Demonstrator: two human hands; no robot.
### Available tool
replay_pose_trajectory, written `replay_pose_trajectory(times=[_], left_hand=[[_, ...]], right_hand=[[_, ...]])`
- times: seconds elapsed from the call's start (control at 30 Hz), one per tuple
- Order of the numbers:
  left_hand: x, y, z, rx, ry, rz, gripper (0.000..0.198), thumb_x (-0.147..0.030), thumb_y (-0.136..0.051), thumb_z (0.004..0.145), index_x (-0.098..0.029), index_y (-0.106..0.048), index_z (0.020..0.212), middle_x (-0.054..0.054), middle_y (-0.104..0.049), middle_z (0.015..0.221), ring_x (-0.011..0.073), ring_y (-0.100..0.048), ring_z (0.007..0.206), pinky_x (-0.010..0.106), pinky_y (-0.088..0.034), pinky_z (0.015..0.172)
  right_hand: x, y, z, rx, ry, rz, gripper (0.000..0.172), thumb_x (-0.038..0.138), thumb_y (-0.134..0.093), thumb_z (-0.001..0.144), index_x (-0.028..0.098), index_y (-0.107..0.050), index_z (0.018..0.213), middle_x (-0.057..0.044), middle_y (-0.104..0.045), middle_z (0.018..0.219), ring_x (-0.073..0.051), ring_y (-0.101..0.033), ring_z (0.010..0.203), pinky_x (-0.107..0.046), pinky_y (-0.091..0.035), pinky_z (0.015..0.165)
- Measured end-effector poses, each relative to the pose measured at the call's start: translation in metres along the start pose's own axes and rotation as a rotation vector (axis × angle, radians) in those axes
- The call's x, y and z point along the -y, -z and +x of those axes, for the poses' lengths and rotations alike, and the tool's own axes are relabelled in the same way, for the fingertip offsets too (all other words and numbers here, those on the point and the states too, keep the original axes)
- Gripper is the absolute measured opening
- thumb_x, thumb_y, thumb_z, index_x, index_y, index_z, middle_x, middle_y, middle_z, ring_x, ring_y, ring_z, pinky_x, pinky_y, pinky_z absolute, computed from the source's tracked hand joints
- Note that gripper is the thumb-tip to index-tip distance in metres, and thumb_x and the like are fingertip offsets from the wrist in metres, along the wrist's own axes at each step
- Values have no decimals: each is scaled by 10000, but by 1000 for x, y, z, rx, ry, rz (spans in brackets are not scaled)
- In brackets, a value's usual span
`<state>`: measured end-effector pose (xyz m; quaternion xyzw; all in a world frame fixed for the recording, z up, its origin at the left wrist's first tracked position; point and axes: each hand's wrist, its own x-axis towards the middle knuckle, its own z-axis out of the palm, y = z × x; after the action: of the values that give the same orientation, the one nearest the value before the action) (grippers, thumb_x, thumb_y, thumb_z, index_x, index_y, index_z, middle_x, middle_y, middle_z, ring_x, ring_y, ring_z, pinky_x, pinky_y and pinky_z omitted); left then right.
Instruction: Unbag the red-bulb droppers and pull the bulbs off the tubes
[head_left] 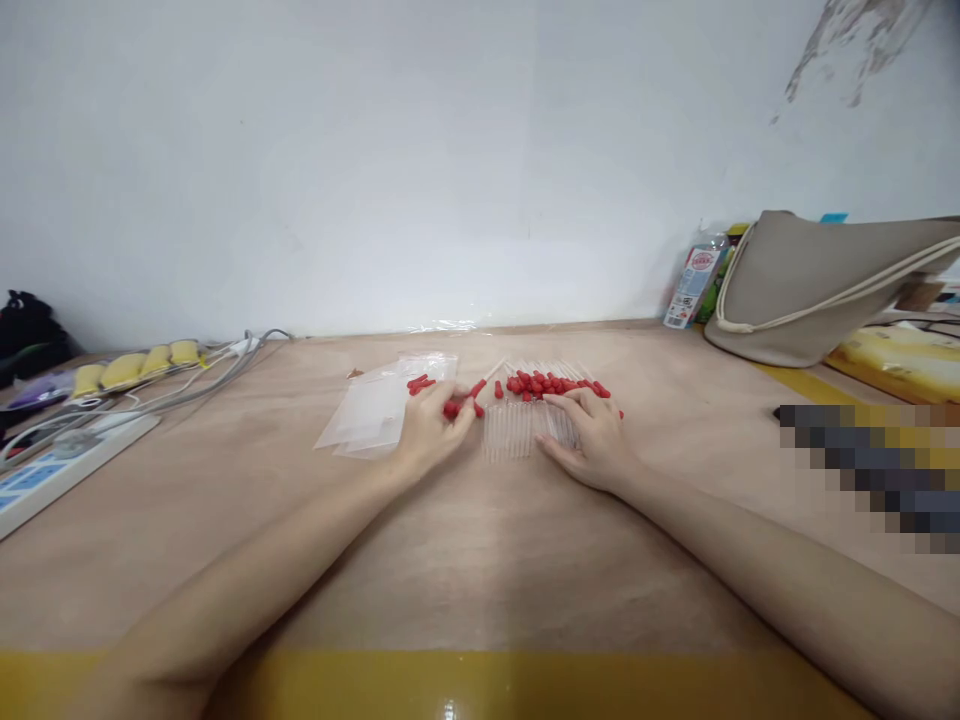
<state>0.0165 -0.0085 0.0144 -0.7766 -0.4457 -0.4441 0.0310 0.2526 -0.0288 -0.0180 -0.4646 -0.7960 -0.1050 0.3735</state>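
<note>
Two bare hands work low over a brown table (pixel 420 570), its near edge banded in yellow, with red-tipped sticks (pixel 536 384) and clear tubes (pixel 514 432) between them. The left hand (pixel 439 425) is narrow, its fingers drawn together around several red tips; whether it grips any of them cannot be told. The right hand (pixel 592 435) curves over the right end of the tubes, thumb and forefinger apart; a firm hold cannot be made out. The tubes lie side by side in a row, just nearer the person than the sticks, whose red ends face the person and whose pale shafts point to the wall (pixel 375 170). Clear bags (pixel 367 410) overlap beside the left hand, a few red tips near their right side. At far left sit a power strip (pixel 82 465), cables and yellow pads (pixel 131 368); at right, a carton (pixel 688 290), a grey bag (pixel 810 290) and a yellow pack (pixel 907 362)
</note>
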Motion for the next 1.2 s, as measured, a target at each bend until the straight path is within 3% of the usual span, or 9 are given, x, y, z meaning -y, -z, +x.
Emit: replay_pose_trajectory(times=[0.1, 0.2, 0.33, 0.5, 0.63, 0.77, 0.87, 1.2], left_hand=[[3, 13, -28, 73, -208, -147, 114, -158, -524, 774, -168, -592, 865, 43, -661, 827, 143, -620, 770, 259, -498, 710], [5, 16, -43, 196, -329, -242, 141, -117, -513, 789, -159, -584, 903, 65, -657, 885, 136, -624, 824, 247, -507, 734], [6, 13, -45, 261, -324, -268, 140, -122, -500, 812, -165, -587, 912, 73, -654, 936, 138, -622, 862, 255, -509, 756], [0, 12, -41, 304, -318, -270, 147, -154, -497, 822, -170, -575, 946, 69, -640, 951, 143, -604, 886, 270, -494, 775], [-9, 9, -39, 326, -333, -164, 295, -276, -570, 795, -172, -545, 1070, 89, -595, 1060, 187, -550, 982, 334, -444, 857], [-17, 5, -38, 394, -367, -44, 189, -319, -483, 863, -172, -594, 907, 55, -621, 893, 166, -545, 842, 323, -416, 782], [-22, 6, -37, 450, -382, 35, 252, -294, -393, 906, -161, -580, 802, 39, -591, 770, 153, -504, 764, 313, -379, 740], [-24, 14, -37, 554, -408, 80, 304, -286, -314, 926, -160, -518, 741, 30, -537, 739, 156, -460, 761, 317, -321, 733]], right_hand=[[4, 0, 1, -99, 24, 7, 527, 436, -536, 776, 149, -470, 1212, -140, -503, 1153, -254, -465, 1062, -383, -344, 842], [10, 3, 1, -61, 165, -15, 502, 458, -520, 801, 185, -481, 1220, -118, -500, 1219, -254, -438, 1111, -410, -296, 908], [14, 5, 0, 10, 306, -9, 281, 402, -503, 842, 227, -609, 1035, -44, -634, 982, -199, -496, 986, -406, -233, 931], [15, 2, -2, 66, 347, 37, 206, 296, -460, 880, 218, -648, 904, 8, -620, 671, -130, -489, 722, -368, -231, 880], [23, -1, -4, 90, 345, 85, 242, 270, -435, 885, 190, -645, 794, -1, -606, 628, -132, -466, 686, -358, -231, 847], [32, -1, -4, 80, 372, 147, 254, 249, -430, 883, 174, -625, 740, 4, -591, 601, -120, -439, 642, -337, -230, 807], [34, 0, -5, 73, 391, 184, 280, 258, -421, 891, 167, -610, 705, 9, -570, 576, -111, -420, 616, -326, -227, 773], [32, 10, -7, -47, 535, 73, 183, 225, -463, 871, 181, -617, 782, 27, -540, 566, -104, -394, 612, -317, -249, 771]])
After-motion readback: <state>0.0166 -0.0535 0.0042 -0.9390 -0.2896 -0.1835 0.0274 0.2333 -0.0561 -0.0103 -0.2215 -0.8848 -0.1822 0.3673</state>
